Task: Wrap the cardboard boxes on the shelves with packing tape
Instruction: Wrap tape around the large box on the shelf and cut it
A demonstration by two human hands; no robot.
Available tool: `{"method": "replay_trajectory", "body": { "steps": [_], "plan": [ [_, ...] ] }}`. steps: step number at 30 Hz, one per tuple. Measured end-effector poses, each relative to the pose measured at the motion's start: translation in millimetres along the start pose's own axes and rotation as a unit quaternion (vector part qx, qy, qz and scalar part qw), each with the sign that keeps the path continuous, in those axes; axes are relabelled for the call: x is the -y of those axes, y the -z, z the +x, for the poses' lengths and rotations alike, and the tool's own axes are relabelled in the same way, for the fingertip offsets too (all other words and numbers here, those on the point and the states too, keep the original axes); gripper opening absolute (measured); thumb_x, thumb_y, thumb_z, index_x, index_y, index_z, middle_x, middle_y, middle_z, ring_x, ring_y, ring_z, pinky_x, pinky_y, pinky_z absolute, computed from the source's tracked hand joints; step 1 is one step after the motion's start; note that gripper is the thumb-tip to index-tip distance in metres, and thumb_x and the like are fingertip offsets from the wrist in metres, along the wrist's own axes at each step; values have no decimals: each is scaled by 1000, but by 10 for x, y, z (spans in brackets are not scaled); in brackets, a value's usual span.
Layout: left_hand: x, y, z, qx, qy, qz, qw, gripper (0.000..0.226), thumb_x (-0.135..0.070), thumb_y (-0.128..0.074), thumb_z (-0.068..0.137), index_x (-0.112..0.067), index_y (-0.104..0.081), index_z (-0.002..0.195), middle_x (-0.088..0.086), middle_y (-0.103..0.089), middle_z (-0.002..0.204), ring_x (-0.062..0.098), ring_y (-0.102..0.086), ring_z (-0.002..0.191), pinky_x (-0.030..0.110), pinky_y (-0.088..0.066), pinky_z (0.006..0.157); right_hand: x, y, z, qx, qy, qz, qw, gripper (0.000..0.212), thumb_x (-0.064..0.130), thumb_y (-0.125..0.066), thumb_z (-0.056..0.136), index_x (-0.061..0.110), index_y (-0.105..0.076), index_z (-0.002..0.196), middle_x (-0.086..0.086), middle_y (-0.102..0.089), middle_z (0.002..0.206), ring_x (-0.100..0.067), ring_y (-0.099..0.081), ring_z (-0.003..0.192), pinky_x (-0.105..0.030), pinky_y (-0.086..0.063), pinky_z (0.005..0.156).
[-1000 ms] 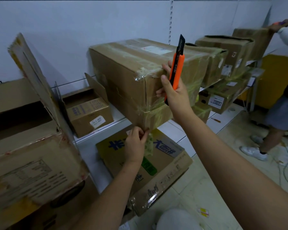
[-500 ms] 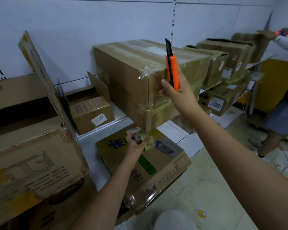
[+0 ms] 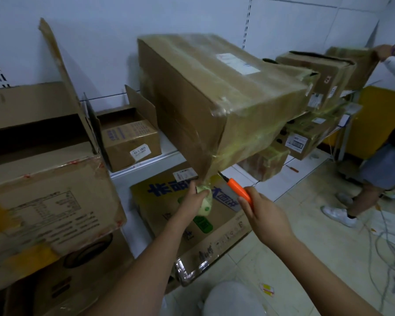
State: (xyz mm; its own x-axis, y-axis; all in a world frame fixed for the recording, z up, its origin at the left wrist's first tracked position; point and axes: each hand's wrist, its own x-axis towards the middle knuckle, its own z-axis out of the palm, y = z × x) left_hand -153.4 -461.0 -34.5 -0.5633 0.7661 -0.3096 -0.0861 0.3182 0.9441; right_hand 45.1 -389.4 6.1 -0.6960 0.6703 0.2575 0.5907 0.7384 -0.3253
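A large cardboard box (image 3: 214, 92), wound with clear greenish tape, juts out over the front of the white shelf (image 3: 146, 165). A strip of tape runs down from its lower front corner to a pale green tape roll (image 3: 206, 201). My left hand (image 3: 194, 199) grips that roll just below the corner. My right hand (image 3: 262, 213) holds an orange utility knife (image 3: 237, 187), whose black blade tip points up-left at the taut strip near the box corner.
A small open box (image 3: 130, 142) sits on the shelf left of the big one, and a torn open box (image 3: 43, 179) fills the left. A printed box (image 3: 192, 224) lies below. More taped boxes (image 3: 324, 74) stand at the right, where another person (image 3: 383, 156) stands.
My right hand came down from the box's front face, bringing the knife to the tape strip below the corner. My left hand pulled the roll slightly lower. The view shifted closer.
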Motion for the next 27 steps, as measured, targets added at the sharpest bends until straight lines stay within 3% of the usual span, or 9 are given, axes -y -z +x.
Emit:
{"method": "replay_trajectory", "body": {
  "steps": [3,5,9,12,15,16,18,22,27],
  "plan": [
    [-3,61,-38,-18,22,-6,1000,22,-21,-53,100,-26,-47,121,12,-64,113,26,-63,94,31,-47,75,-35,22,58,6,29,-48,998,50,63,-21,96,32,-39,131,7,-62,100,-19,-64,74,-39,-55,64],
    [59,93,-83,-21,25,-28,999,22,-19,-56,100,-24,-51,120,9,-73,95,22,-70,81,27,-51,65,-107,3,63,-3,72,-77,994,44,59,-38,97,31,-42,131,6,-63,98,-19,-65,72,-37,-55,60],
    [266,151,-62,-38,34,-16,999,39,-34,-53,99,-31,-42,136,16,-66,119,34,-70,95,44,-57,82,-311,15,155,-50,210,-148,965,37,56,-56,86,25,-68,102,4,-61,68,-18,-62,54,-26,-42,41],
    [138,190,-68,-30,17,-24,999,25,-23,-50,103,-24,-48,128,19,-66,110,25,-68,60,25,-50,49,-341,216,325,-101,256,-171,946,47,59,-50,87,21,-70,107,4,-64,67,-18,-63,52,-22,-39,40],
    [-88,147,-27,-10,8,-17,1000,26,-14,-49,103,-19,-50,128,23,-63,113,27,-62,60,25,-47,41,-268,550,618,-171,285,-166,928,44,52,-55,90,15,-62,112,-1,-63,90,-22,-62,68,-29,-45,45],
    [-171,116,-11,-2,4,-17,1000,24,-16,-50,103,-22,-49,126,18,-65,108,27,-62,62,25,-49,41,-239,659,719,-203,273,-160,927,40,41,-65,87,13,-61,116,-4,-59,101,-26,-61,74,-31,-46,49],
    [-314,64,38,20,-2,-16,1000,28,-17,-50,103,-32,-38,124,6,-71,94,24,-64,58,25,-50,44,-188,857,900,-270,172,-114,940,63,20,-82,75,13,-53,130,-10,-46,123,-34,-60,83,-34,-48,54],
    [-560,-8,146,74,5,-35,997,34,-15,-43,105,-33,-40,134,15,-75,104,27,-64,62,29,-54,55,-121,1116,1215,-290,-52,-9,956,109,44,-83,72,24,-16,155,-12,-20,155,-38,-62,99,-37,-50,56],
    [-749,-39,301,120,72,-118,983,61,-4,-44,101,-28,-22,153,22,-73,107,36,-73,86,39,-59,64,-196,1361,1487,-271,-10,2,963,81,53,-75,78,27,-36,145,1,-30,153,-30,-60,110,-40,-51,70]
  ]
}}
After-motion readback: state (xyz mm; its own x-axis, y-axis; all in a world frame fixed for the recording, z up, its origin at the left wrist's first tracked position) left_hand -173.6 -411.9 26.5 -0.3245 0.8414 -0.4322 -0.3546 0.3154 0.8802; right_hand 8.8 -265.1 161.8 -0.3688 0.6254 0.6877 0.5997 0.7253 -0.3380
